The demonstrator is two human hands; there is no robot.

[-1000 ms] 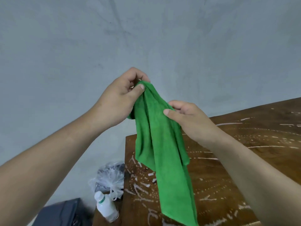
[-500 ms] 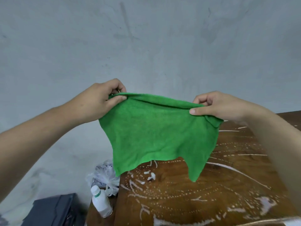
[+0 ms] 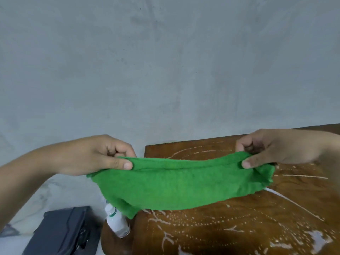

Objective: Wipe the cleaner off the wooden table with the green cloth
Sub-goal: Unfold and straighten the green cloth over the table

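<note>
The green cloth is stretched wide between both hands, just above the far left part of the wooden table. My left hand pinches its left top corner between thumb and fingers. My right hand pinches the right top corner the same way. White streaks and dotted lines of cleaner cover the dark brown tabletop below and to the right of the cloth. The cloth's lower edge hangs close to the table's left edge.
A small plastic bottle with a green band stands on a lower surface left of the table. A dark grey case lies further left on the floor. A grey wall fills the background behind the table.
The cloth went from bunched and hanging to spread out, and both hands have since dropped lower and moved further apart, bringing it down toward the tabletop.
</note>
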